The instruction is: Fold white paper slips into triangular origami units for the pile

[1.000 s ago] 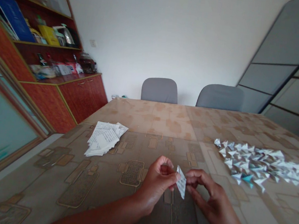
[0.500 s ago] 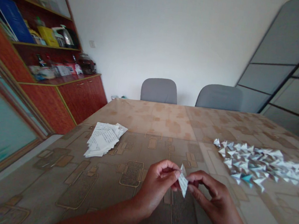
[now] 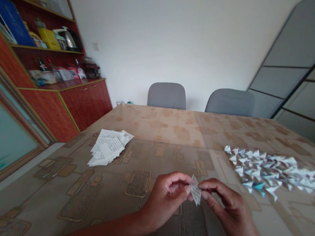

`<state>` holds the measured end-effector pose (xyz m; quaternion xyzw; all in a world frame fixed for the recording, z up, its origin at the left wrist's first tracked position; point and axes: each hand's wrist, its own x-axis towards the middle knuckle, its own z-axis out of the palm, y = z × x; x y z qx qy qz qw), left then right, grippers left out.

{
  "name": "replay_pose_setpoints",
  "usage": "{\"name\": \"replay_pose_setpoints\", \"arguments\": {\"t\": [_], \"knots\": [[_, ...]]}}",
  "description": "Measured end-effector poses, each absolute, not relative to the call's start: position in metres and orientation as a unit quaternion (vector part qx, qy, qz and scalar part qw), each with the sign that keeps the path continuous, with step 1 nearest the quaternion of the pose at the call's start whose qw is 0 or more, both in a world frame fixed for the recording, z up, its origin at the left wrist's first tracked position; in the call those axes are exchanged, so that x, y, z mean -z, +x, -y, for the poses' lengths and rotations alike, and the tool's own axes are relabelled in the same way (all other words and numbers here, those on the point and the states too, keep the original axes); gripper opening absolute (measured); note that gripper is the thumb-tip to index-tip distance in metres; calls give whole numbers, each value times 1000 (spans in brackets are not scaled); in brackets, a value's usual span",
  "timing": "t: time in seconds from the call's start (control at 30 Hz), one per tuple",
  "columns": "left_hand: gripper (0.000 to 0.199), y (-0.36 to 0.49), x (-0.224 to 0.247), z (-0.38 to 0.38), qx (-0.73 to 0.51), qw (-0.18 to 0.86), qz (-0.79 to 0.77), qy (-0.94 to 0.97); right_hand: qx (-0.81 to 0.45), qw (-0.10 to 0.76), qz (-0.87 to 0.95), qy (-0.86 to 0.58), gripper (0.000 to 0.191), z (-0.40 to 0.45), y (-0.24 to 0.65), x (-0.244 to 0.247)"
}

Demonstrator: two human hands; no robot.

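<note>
Folded paper (image 3: 195, 192)'s turned a bit vs. 1 s ago; L hand (image 3: 164, 199) pinches its left side, R hand (image 3: 227, 206) fingertips pinch right corner, prob. for steadiness.

Two gray chairs (image 3: 167, 95) stand before a white wall (image 3: 167, 32).

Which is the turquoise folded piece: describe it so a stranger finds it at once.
On the patterned table, look beyond and right of the right hand for the cluster of small folded papers. On its near edge, between whitish pieces, sits the turquoise piece, set apart by its vivid colour.
</note>
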<state>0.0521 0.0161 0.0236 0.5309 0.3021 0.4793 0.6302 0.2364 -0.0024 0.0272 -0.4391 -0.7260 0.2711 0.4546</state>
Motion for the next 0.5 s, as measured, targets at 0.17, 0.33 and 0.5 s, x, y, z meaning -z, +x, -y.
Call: {"name": "replay_pose_setpoints", "arguments": {"t": [0.17,0.33,0.5], "knots": [[18,51,-23,-15,-479,610,-303,554,-264,460,727,-437,6,2,236,-29],[20,51,-19,-15,-478,582,-309,580,-263,462,725,-438,8,3,236,-30],[17,52,-17,-15,-483,555,-321,597,-261,459,728,-437,11,3,234,-33]]}}
